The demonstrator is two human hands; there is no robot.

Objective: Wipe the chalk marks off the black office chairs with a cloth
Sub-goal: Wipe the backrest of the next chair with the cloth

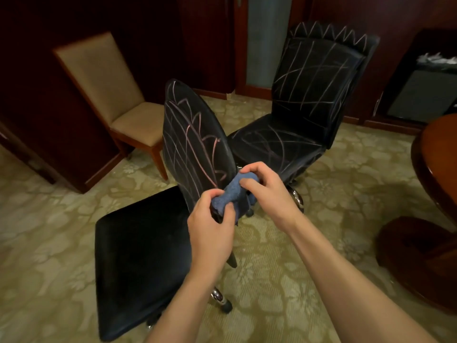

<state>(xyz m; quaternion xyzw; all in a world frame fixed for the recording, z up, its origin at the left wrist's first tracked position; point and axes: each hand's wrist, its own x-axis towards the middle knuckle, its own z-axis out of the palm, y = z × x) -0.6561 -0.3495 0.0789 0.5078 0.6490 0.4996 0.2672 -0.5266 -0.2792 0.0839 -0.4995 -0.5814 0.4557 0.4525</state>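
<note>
Crumpled blue terry cloth (233, 194): centre of frame, bunched between both hands, in front of the lower edge of the nearer chair's backrest.

Left hand (210, 224): below centre, fingers and thumb curled round the lower end of the cloth, gripping it.

Right hand (268, 186): just right of centre, fingers bent over the upper end of the cloth, thumb pinching it from the near side.

Nearer black office chair (195, 144): centre left, rounded backrest covered in pink and white chalk lines; black seat (141, 261) at lower left, no marks visible on it; chrome base leg with caster (221, 302) below.

Second black high-backed office chair (311, 95): upper right of centre, chalk zigzags along the headrest, crossing lines over backrest and seat.

Beige upholstered wooden-legged chair (111, 95): upper left, beside dark wood panelling.

Round polished dark wood table (435, 154): right edge.

Patterned yellow-green carpet (309, 243): across the floor.
</note>
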